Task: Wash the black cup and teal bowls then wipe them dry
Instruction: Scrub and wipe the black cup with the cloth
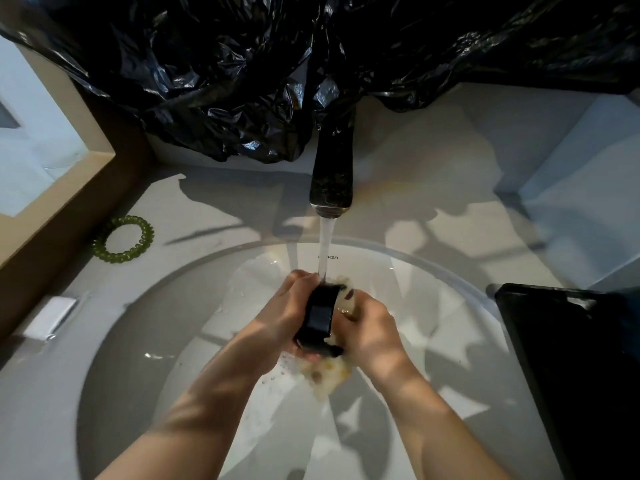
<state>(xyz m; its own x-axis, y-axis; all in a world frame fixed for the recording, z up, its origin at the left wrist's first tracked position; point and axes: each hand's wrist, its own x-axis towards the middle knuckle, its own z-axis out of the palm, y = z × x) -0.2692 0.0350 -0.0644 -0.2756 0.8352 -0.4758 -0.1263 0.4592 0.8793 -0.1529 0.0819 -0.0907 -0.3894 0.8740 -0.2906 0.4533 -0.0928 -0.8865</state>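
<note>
As a single stream of water (325,247) falls from the one dark tap (331,168), a person's two hands meet over a round white sink (138,306) set into a pale table (214,202). The left hand (284,306) grips one black cup (320,317), fingers curled around its side, holding it tilted directly under the stream, above the middle of the basin. The right hand (367,327) is closed around one pale scrubbing pad (325,372), sponge or cloth is unclear, pressed against the cup and hanging below it. One green spiral hair tie (123,239) lies on the table left of the sink, and one small white item (52,317) sits nearer the front edge. Crumpled black plastic sheeting (242,64) hangs behind the tap, and one flat black object (571,358) rests at the right.
</note>
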